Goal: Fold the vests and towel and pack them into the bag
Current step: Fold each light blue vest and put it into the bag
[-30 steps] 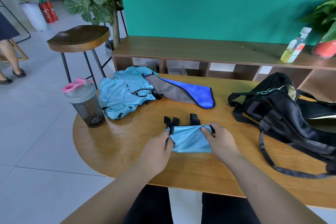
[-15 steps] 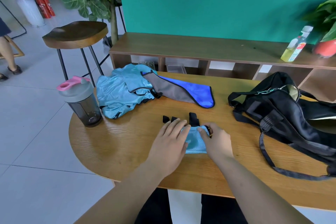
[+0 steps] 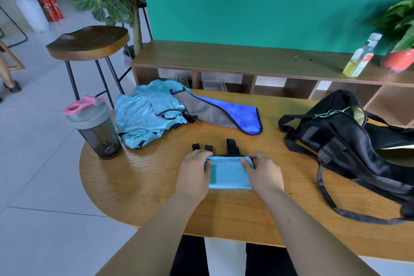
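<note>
A small folded light-blue vest (image 3: 228, 173) with black straps lies on the wooden table (image 3: 143, 181) in front of me. My left hand (image 3: 195, 172) grips its left end and my right hand (image 3: 263, 172) grips its right end, fingers curled over the far edge. A crumpled pile of light-blue vests (image 3: 145, 116) sits at the back left. Beside it lies a grey and blue towel (image 3: 226, 114). The black bag (image 3: 349, 139) lies open on the right side of the table.
A dark shaker bottle (image 3: 94, 127) with a pink lid stands at the table's left edge. Behind the table runs a low wooden shelf (image 3: 246, 63) with a yellow drink bottle (image 3: 361, 57). A wooden stool (image 3: 88, 43) stands at the left.
My left hand lay flat on the folded vest half a second ago; now both hands grip its ends with fingers curled over the far edge.
</note>
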`<state>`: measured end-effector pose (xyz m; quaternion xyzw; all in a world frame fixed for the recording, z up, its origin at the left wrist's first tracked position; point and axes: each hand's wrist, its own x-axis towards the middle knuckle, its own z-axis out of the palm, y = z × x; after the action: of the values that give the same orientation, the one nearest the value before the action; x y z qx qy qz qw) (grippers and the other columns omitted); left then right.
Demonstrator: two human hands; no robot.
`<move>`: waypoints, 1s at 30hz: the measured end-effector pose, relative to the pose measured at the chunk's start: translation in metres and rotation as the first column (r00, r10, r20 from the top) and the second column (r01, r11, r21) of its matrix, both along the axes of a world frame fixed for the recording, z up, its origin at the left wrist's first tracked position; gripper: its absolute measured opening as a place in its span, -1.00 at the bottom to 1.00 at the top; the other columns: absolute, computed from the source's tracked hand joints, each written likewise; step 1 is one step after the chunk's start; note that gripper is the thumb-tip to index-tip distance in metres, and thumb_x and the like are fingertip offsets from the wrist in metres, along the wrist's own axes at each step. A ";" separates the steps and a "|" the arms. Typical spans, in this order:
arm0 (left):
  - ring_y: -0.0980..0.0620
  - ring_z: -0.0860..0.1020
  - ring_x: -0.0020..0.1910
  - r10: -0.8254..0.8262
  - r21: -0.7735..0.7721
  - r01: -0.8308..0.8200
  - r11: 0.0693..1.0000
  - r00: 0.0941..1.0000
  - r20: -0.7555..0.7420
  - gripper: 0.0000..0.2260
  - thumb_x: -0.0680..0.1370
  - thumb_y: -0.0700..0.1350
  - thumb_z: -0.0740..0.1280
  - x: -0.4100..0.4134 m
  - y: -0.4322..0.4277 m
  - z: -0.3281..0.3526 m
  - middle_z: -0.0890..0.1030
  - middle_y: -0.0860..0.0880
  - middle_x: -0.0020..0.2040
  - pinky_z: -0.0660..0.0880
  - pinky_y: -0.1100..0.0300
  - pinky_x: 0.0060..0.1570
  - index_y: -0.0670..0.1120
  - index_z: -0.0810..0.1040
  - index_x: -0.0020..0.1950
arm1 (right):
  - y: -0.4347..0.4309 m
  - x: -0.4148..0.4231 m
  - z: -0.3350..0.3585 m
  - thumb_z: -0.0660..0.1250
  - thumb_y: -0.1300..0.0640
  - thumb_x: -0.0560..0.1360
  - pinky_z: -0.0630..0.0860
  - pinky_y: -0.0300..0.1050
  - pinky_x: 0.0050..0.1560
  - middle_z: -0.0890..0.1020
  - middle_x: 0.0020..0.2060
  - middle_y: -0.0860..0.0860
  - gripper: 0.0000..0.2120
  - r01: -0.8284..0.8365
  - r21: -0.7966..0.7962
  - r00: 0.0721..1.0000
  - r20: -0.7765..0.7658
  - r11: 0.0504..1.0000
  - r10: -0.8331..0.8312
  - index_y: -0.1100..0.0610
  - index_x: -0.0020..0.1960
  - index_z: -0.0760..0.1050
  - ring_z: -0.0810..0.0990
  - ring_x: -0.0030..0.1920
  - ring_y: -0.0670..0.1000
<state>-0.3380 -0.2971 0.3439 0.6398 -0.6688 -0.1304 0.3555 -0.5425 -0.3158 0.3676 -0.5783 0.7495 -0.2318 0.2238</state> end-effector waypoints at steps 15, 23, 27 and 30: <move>0.04 -0.32 0.67 -0.274 0.267 0.151 0.952 0.811 0.517 -0.37 0.73 0.24 -0.15 -0.008 0.014 -0.003 -0.19 0.02 0.72 -0.16 -0.01 0.67 -0.04 -0.14 0.73 | 0.014 0.006 -0.011 0.22 -0.14 0.68 0.59 -0.02 0.00 0.52 0.20 -0.04 -0.66 -0.109 -0.256 0.938 -0.346 0.961 0.014 -0.02 0.36 0.52 0.54 0.13 0.04; 0.12 -0.31 0.66 -0.272 0.279 0.172 0.945 0.887 0.374 -0.44 0.76 0.13 -0.10 -0.004 0.009 -0.011 -0.21 0.08 0.72 -0.10 -0.01 0.67 -0.02 -0.12 0.73 | 0.013 0.012 -0.024 -0.15 -0.21 0.74 -0.08 0.04 0.69 -0.11 0.68 -0.24 -0.43 -0.556 0.043 0.742 -0.425 0.830 0.519 -0.14 0.72 -0.10 -0.24 0.66 -0.17; 0.03 -0.37 0.65 -0.204 0.273 0.081 0.959 0.864 0.460 -0.41 0.75 0.14 -0.11 -0.009 0.010 -0.015 -0.31 0.00 0.70 -0.14 -0.03 0.67 -0.04 -0.19 0.72 | 0.012 0.011 -0.026 -0.14 -0.21 0.74 -0.12 0.04 0.68 -0.13 0.68 -0.25 -0.44 -0.548 0.060 0.740 -0.431 0.834 0.517 -0.17 0.71 -0.15 -0.23 0.66 -0.16; 0.02 -0.37 0.65 -0.242 0.323 0.089 0.942 0.846 0.474 -0.40 0.74 0.17 -0.13 -0.011 0.004 -0.010 -0.33 -0.01 0.69 -0.13 -0.04 0.67 -0.04 -0.23 0.71 | 0.010 0.011 -0.026 -0.14 -0.21 0.74 -0.15 0.01 0.67 -0.12 0.69 -0.23 -0.43 -0.546 0.071 0.740 -0.427 0.835 0.520 -0.16 0.71 -0.17 -0.20 0.67 -0.13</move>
<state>-0.3487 -0.2931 0.3337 0.6355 -0.7654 -0.0841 0.0569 -0.5311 -0.3055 0.3420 -0.8109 0.5758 -0.0470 0.0930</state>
